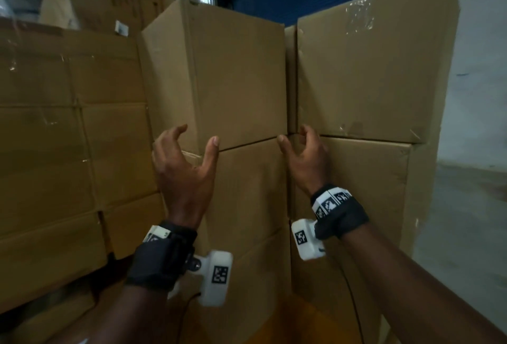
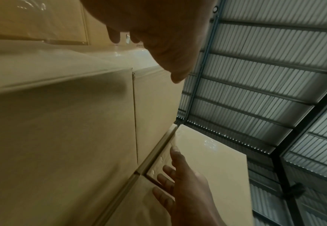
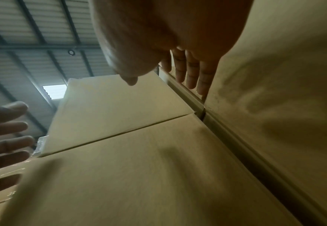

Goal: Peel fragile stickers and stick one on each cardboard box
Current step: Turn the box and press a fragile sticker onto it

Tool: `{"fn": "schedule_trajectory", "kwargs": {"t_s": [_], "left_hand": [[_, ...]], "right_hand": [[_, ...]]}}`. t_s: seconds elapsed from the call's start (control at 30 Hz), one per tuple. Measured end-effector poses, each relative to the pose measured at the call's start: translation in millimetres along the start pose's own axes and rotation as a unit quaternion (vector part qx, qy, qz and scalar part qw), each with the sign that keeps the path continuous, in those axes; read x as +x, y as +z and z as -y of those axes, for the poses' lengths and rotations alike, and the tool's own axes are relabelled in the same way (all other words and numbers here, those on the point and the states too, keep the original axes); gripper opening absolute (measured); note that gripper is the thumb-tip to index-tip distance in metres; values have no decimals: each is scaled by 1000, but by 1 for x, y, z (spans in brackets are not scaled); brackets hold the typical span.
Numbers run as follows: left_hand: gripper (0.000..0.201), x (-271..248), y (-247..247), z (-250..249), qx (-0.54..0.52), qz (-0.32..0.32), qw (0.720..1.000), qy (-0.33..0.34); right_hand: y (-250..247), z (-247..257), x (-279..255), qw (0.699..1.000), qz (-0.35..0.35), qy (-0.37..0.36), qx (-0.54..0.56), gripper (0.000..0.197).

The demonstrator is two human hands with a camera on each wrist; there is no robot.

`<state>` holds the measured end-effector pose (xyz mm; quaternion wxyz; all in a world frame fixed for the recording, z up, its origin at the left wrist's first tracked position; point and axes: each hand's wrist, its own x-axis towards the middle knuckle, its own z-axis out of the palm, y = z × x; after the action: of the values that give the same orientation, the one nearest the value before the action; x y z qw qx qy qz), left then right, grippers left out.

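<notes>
Both hands are raised in front of a wall of stacked cardboard boxes. The left hand (image 1: 183, 168) sits at the lower left corner of the upper middle box (image 1: 219, 75), thumb spread out to the right near the seam where that box rests on the lower middle box (image 1: 247, 206). Its fingers (image 1: 175, 135) are loosely curled and spread wide, holding nothing; whether they touch the cardboard I cannot tell. The right hand (image 1: 307, 160) is near the point where 4 boxes meet, at the bottom left corner of the upper right box (image 1: 370, 69) and the top left of the lower right box (image 1: 356, 184). In the right wrist view its fingers (image 3: 193, 71) are nearly straight, reaching along the vertical gap between the stacks, with nothing held.

No fragile sticker can be made out in either hand or on any box face in these views. Patches of clear tape (image 1: 359, 14) shine on the upper right box.

To the left stands another stack of boxes (image 1: 68, 124) wrapped in clear film. Each wrist carries a black strap with a white camera unit (image 1: 216, 275) bearing square black-and-white markers. Overhead, the wrist views show a corrugated metal roof (image 2: 274, 76) on dark beams. A pale concrete floor (image 1: 472, 234) lies to the right of the stacks.
</notes>
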<state>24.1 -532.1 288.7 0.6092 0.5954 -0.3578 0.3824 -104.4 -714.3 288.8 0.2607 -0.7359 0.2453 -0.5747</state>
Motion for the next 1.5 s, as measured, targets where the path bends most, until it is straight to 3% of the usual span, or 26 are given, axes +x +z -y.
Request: {"fn": "schedule_trajectory", "kwargs": {"t_s": [0.17,0.33,0.5,0.6,0.7,0.8,1.0,1.17,1.4,1.5], "left_hand": [[78,29,22,7,21,42,998,-38],[88,34,31,13,40,58,995,-72],[89,38,29,17,6,62,994,-92],[76,43,18,11,-21,48,992,-116],[63,56,10,0,-35,46,989,-136],[73,64,7,-7,-35,64,986,-147],[105,65,-1,-14,-24,80,990,-118],[102,65,-7,-27,-30,83,992,-95],[99,61,-24,-49,-62,62,994,-72],[89,56,-35,-60,-78,54,993,-65]], "right_hand": [[21,-3,56,998,42,15,33,77],[41,-10,79,989,97,26,105,78],[47,-18,89,988,99,19,116,85],[44,-15,97,987,109,10,122,94],[36,-8,103,977,141,9,158,82],[28,3,109,959,169,46,222,78],[13,15,109,949,178,42,257,78],[1,23,103,943,169,24,286,82],[-18,42,94,920,173,-28,350,70],[-26,53,86,921,162,-48,351,58]]}}
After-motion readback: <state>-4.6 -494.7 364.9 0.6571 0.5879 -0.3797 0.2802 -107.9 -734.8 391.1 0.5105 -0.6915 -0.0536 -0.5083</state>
